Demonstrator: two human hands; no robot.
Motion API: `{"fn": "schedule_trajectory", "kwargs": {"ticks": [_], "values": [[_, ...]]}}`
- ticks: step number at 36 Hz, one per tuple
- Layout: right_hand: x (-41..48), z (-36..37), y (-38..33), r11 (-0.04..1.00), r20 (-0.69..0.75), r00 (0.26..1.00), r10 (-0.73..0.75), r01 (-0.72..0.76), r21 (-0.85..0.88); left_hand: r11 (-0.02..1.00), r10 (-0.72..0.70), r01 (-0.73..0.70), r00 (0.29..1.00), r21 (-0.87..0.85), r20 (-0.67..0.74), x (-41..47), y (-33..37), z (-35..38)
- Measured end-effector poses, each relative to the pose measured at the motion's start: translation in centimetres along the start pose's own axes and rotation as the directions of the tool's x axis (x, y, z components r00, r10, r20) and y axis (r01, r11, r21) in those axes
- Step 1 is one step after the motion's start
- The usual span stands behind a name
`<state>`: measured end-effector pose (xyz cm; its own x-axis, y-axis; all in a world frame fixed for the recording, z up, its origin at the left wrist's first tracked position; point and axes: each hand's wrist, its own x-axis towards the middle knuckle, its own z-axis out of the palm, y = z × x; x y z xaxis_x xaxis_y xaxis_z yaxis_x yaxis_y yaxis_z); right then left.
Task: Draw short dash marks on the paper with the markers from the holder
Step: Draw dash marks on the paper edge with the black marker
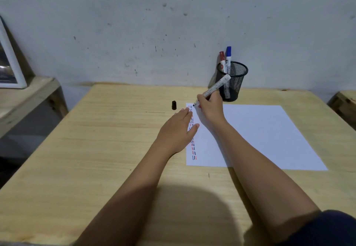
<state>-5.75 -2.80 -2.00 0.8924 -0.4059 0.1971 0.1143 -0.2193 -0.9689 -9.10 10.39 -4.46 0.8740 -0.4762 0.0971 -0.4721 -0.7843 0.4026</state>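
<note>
Grey, scuffed wall (134,24) fills the upper half of the frame, and below it a pale wooden table (96,149) takes up the rest. At the far left edge a white-framed picture (8,62) leans on a lower wooden bench (28,99); another wooden piece shows at the right edge.

Right of centre lies a white sheet of paper (260,133), with columns of short red, blue and black dash marks (193,149) running down its left margin. Above the sheet, against the wall, stands a black mesh holder (234,83) with a red-capped marker (222,60) and a blue-capped marker (228,56) sticking up from it. A small black cap (174,105) stands upright on the bare table, just left of the paper's upper left corner.

The left hand (178,128) lies flat and open, fingers together, palm down across the paper's left edge, covering part of the dash columns. The right hand (211,108) rests on the paper near its upper left corner, fingers pinched closed around an uncapped white marker (215,87). The marker slants up and to the right, its rear end crossing in front of the holder; its dark tip is at the top of the dash columns, at or just above the paper. A dark sleeve (331,228) shows at the lower right corner.
</note>
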Motion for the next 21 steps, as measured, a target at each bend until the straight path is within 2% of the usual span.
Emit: {"fn": "schedule_trajectory", "kwargs": {"ticks": [21], "values": [[-0.15,-0.09,-0.25,0.999,0.027,1.0,-0.006,0.007,-0.037,1.0,0.0,0.0,1.0,-0.011,-0.002,-0.15,0.19,-0.27]]}}
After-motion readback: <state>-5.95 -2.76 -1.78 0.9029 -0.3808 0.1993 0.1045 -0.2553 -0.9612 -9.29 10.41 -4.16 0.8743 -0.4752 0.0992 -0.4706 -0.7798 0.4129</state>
